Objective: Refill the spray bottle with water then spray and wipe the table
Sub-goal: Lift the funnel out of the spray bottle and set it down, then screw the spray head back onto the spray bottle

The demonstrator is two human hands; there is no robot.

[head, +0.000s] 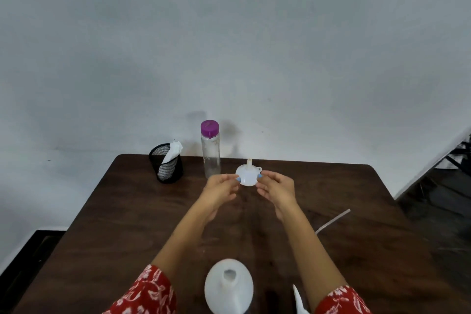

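Observation:
A small white funnel (247, 174) is held above the far middle of the dark wooden table (127, 224), spout pointing up and away. My left hand (221, 187) pinches its left rim and my right hand (275, 186) pinches its right rim. The white spray bottle (228, 287) stands uncapped at the near edge, its open neck facing up. Its sprayer head (299, 301) lies to the right, with the thin dip tube (334, 221) stretching away across the table. A clear water bottle (210, 151) with a purple cap stands at the back.
A black mesh cup (167, 167) holding a white tissue (173, 151) stands at the back left of the table. A pale wall rises right behind the table. Dark floor shows at left and right.

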